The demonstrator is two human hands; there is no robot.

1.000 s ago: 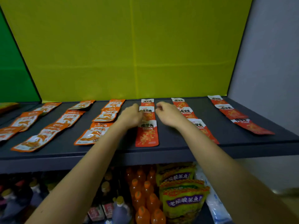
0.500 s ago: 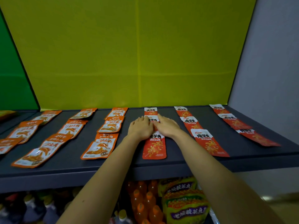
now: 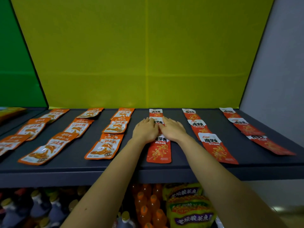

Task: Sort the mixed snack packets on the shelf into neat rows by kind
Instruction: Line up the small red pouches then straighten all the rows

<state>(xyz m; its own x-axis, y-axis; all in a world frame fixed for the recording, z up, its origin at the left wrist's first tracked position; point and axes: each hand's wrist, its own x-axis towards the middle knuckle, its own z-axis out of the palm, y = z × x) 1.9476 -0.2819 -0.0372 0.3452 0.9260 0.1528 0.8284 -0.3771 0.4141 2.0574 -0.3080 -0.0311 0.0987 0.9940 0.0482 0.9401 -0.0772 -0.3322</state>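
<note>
On the dark shelf (image 3: pixel 181 163) snack packets lie in front-to-back rows. Orange-and-white packets (image 3: pixel 105 148) fill the rows on the left; red packets with white tops (image 3: pixel 215 148) fill the three rows on the right. My left hand (image 3: pixel 144 130) and my right hand (image 3: pixel 172 129) rest flat, side by side, on the middle red row. They press on its middle packet (image 3: pixel 157 122), which shows between them. The front packet (image 3: pixel 159 151) of that row lies just below my wrists, the back one (image 3: pixel 156 112) beyond my fingertips. Neither hand grips a packet.
A yellow back panel (image 3: pixel 144 55) closes the shelf behind, a green panel (image 3: pixel 16 71) stands at the left, a grey wall (image 3: pixel 279 71) at the right. Below the shelf edge are orange bottles (image 3: pixel 144 206), dark bottles (image 3: pixel 41 209) and yellow-green bags (image 3: pixel 190 211).
My hands came together from either side of the middle red row and now lie flat on its middle packet. The camera view has tilted, so the shelf sits lower in the frame.
</note>
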